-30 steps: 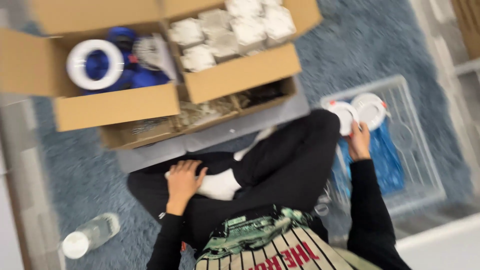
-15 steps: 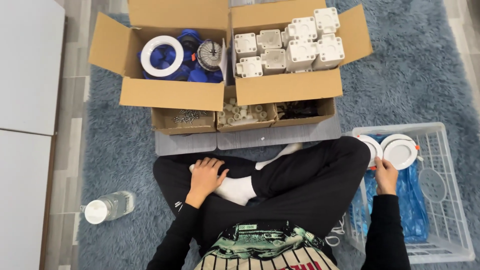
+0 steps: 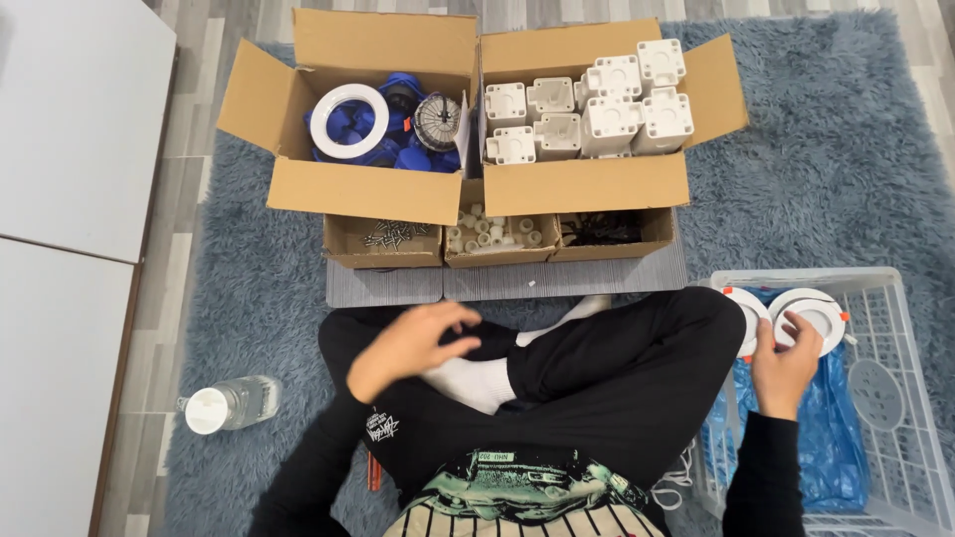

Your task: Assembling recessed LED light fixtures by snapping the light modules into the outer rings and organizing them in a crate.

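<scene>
Head view, looking down on crossed legs on a blue shag rug (image 3: 826, 169)

Right hand (image 3: 783, 366): I see it closed on a round white light fitting (image 3: 818, 316), fingers wrapped over its near rim, held above the white wire basket (image 3: 900, 298). A second white fitting (image 3: 744, 314) sits just to the inner side of the hand, touching or nearly touching the held one; I cannot tell which. Blue plastic bag (image 3: 796, 447) lies in the basket beneath the wrist

Left hand (image 3: 406, 343): I see it empty, fingers loosely curled and spread, blurred, hovering over the knee beside a white-socked foot (image 3: 476, 382)

Beyond the left hand: a cardboard box (image 3: 348, 189) with a white ring (image 3: 349, 120) and blue parts. Beside it, a second box (image 3: 587, 184) of white square housings (image 3: 607, 109). Three small trays nearer me: screws (image 3: 393, 235), white plugs (image 3: 492, 235), dark bits (image 3: 607, 229)

Outward of the left elbow, a clear water bottle (image 3: 231, 405) lies on its side on the rug
</scene>
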